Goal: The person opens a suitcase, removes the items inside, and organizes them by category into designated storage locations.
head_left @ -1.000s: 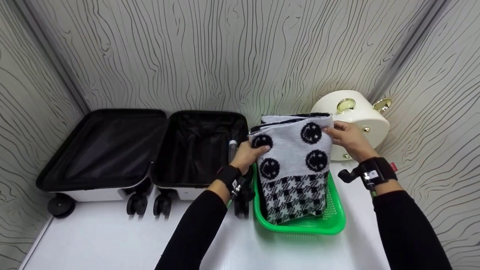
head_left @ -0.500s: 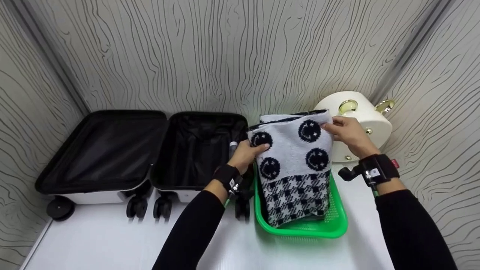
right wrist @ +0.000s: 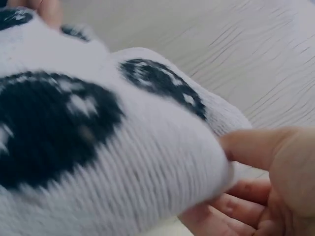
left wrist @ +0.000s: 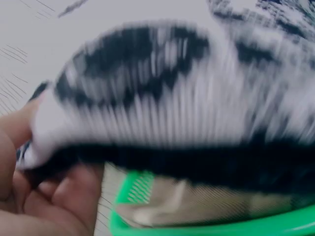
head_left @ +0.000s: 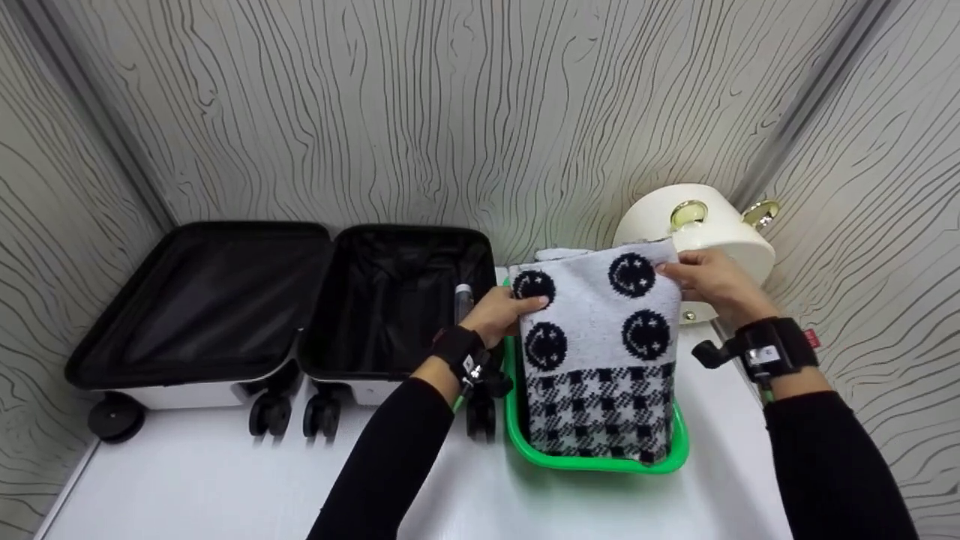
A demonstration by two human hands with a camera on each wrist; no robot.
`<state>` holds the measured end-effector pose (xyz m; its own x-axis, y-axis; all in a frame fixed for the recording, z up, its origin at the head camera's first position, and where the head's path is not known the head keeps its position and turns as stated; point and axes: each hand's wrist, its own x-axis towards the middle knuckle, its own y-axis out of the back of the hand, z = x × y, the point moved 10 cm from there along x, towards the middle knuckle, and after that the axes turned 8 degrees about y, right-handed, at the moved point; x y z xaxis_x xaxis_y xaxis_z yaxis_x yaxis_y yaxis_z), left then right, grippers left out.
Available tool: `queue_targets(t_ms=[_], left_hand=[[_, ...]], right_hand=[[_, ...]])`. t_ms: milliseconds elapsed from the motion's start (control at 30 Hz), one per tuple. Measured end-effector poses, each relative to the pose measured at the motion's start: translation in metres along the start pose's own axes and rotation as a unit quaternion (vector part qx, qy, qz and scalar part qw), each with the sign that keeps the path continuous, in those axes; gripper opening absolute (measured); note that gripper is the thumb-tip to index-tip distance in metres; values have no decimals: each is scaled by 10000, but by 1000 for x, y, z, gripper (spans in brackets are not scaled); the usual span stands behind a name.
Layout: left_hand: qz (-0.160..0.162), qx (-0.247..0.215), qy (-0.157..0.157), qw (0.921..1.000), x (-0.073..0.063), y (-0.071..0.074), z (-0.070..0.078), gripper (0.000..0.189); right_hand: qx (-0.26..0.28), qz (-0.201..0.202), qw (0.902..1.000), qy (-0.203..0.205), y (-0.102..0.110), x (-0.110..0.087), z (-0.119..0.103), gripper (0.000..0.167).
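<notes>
A folded knitted scarf (head_left: 585, 315), white with black smiley faces and a black-and-white houndstooth lower part, hangs over the green basket (head_left: 600, 461). My left hand (head_left: 499, 311) pinches its upper left corner, thumb on the front face. At the upper right corner, my right hand (head_left: 712, 281) pinches the scarf between thumb and fingers. Up close in the left wrist view, the dark edge of the scarf (left wrist: 197, 164) spans above the basket, where beige fabric (left wrist: 197, 201) shows. The scarf hides most of the basket's inside in the head view.
Left of the basket lies an open suitcase with black-lined halves, the left half (head_left: 202, 300) and the right half (head_left: 397, 300). A small clear bottle (head_left: 463, 300) stands at its right side. Behind my right hand is a cream rounded case (head_left: 652, 217) with gold fittings.
The scarf's upper edge has come down and a little to the right, and its lower part covers more of the basket. Both hands keep their grip and have shifted slightly right and down.
</notes>
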<state>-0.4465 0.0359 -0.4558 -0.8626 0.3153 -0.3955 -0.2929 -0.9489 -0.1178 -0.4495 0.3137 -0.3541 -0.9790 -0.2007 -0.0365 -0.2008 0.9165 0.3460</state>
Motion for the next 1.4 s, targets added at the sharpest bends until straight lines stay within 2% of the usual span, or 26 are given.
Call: queue_targets(t_ms=[67,167,233,300,333,400,433,500,567,633,700,800,867,967,1067,1100,1267,1400], left_hand=[[391,203,-43,9990,8,4,-9,86],[899,488,-65,9947,15,9,-21,76],[1158,819,-244,9896,18,10,-22,72],[1377,1416,-498,9790,17,7,-19,70],[1449,1782,-644,9711,15,5,-16,70],[1523,2666,-992,9465,12,-4,-9,64],[1486,3068,-1083,9338,10,-9,-8,61],[1331,3865,-1272,9037,7,-19,-6,53],[1084,4502,-1319,8764,5,-30,-7,47],[773,4901,-1229,8595,6,-37,-11,45],[535,5170,-1166,8463,7,-43,-15,45],[207,5308,-1072,8404,7,-47,-22,46],[115,5351,-1122,8372,5,-46,-24,46],[20,5220,-1261,8436,-3,-41,-23,45],[112,5236,-1579,8372,-18,-29,-17,43],[160,5287,-1696,8316,-23,-24,-15,43],[492,5705,-2239,7887,-56,5,-9,39],[764,5805,-2534,7701,-82,33,-9,36]], right_hand=[[-340,118,9993,-114,-6,13,20,40],[-920,473,9946,-60,-15,31,41,43],[-1679,830,9823,-11,-17,40,52,44],[-2530,1071,9615,9,-20,43,61,44],[-2918,1107,9501,-2,-23,44,65,45],[-3597,1076,9267,141,-31,45,70,44],[-3781,959,9203,286,-39,46,70,43],[-3996,610,9127,603,-55,49,70,41],[-4174,162,9045,859,-71,51,70,38],[-4323,-396,8961,925,-87,52,74,37],[-4475,-910,8856,851,-99,51,82,40],[-4633,-1318,8734,713,-108,47,96,44],[-4630,-1392,8728,675,-110,45,103,46],[-4572,-1423,8751,706,-112,42,105,47],[-4471,-1412,8800,756,-112,39,98,48],[-4443,-1392,8815,789,-111,37,95,48],[-4199,-1199,8935,1047,-111,21,72,49],[-3974,-1011,9026,1306,-111,-2,55,51]])
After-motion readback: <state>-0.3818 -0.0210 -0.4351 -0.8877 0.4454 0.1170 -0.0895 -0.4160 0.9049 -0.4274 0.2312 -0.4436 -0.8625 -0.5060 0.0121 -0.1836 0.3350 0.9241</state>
